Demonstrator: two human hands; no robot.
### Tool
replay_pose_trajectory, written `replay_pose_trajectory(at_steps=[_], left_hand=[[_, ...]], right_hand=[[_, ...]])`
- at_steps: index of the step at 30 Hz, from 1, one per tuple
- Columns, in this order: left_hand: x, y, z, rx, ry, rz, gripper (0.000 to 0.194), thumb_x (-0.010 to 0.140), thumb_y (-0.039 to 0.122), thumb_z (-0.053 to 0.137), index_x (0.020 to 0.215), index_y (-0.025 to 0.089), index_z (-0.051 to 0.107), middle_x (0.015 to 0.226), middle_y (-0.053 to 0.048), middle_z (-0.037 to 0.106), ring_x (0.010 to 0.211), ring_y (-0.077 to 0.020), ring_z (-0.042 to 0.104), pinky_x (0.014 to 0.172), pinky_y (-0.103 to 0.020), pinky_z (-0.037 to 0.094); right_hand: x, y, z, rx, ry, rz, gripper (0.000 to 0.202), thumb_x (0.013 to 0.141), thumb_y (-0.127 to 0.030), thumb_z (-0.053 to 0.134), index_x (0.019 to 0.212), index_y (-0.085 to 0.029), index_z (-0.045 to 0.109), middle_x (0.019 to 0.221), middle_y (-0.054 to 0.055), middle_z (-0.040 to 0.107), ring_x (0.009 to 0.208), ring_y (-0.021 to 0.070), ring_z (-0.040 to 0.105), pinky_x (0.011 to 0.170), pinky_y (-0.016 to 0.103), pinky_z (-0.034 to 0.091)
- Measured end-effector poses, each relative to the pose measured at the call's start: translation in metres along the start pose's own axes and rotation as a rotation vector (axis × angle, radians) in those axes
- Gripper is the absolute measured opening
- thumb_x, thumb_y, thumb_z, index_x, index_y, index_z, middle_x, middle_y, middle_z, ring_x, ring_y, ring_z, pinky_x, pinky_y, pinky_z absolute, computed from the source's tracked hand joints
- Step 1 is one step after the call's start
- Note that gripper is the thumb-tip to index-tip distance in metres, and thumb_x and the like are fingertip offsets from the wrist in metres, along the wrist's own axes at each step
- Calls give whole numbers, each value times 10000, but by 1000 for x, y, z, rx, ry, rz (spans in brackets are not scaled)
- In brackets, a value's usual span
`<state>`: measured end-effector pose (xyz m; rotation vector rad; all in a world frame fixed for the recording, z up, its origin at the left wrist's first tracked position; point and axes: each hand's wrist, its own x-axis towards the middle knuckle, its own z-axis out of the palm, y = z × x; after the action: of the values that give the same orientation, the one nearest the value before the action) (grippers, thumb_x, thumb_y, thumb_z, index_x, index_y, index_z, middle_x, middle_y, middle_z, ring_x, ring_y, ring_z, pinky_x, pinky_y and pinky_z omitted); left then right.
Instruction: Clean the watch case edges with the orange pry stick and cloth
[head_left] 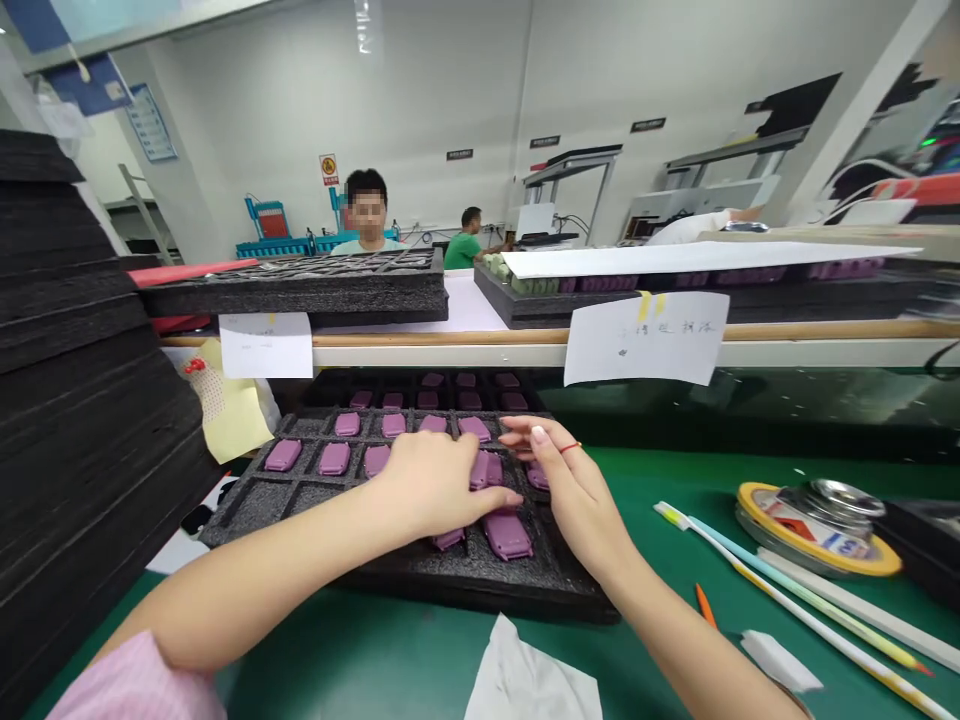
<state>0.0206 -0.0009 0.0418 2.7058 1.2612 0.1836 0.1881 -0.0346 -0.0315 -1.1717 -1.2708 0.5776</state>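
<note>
A black foam tray [322,500] with square compartments lies on the green tabletop. Purple plastic pieces [334,458] sit in its rows, one of them [508,535] near the front. My left hand [435,480] reaches over the middle of the tray, palm down, its thumb stretched out above the front piece. Its other fingertips are partly hidden behind a purple piece [487,470]. At the tray's right side is my right hand [562,470], with its fingers apart, beside a purple piece [537,475]. Nothing shows between its fingers.
Black trays [67,430] are stacked high at the left. A shelf [450,352] with more trays crosses behind. White tissue [529,680] lies in front. On the right are brushes [795,590], an orange pen tip [705,606] and a yellow-rimmed round container [817,530]. Two people are beyond the shelf.
</note>
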Motion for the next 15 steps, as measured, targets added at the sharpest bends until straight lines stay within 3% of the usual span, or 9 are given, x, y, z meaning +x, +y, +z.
replay_pose_trajectory(at_steps=[5, 8, 12, 15], left_hand=[[25, 15, 2, 45, -102, 3, 385, 769, 412, 713, 1000, 104, 703, 943, -227, 733, 953, -440, 693, 760, -461, 519], [23, 5, -9, 1, -111, 12, 313, 736, 408, 738, 919, 156, 720, 871, -150, 749, 859, -358, 711, 678, -367, 512], [9, -38, -39, -51, -7, -88, 411, 837, 521, 660, 1129, 232, 680, 1000, -42, 755, 892, -253, 709, 722, -305, 525], [1, -87, -54, 18, 61, -282, 414, 910, 474, 630, 1186, 166, 639, 1066, -74, 725, 908, -236, 697, 809, -355, 551]], right_hand=[[2, 3, -3, -15, -12, 23, 546, 939, -684, 447, 1097, -218, 683, 1010, 93, 722, 992, 258, 670, 928, 424, 510], [2, 3, -4, -14, -27, 41, 579, 913, -719, 451, 1075, -221, 697, 1000, 99, 729, 992, 272, 674, 926, 441, 521], [2, 3, -4, -21, -47, 52, 604, 896, -742, 450, 1053, -221, 712, 1001, 104, 743, 992, 286, 686, 948, 471, 523], [2, 4, -2, -36, -72, 53, 620, 899, -749, 434, 1058, -220, 718, 978, 104, 752, 993, 294, 690, 961, 488, 514]])
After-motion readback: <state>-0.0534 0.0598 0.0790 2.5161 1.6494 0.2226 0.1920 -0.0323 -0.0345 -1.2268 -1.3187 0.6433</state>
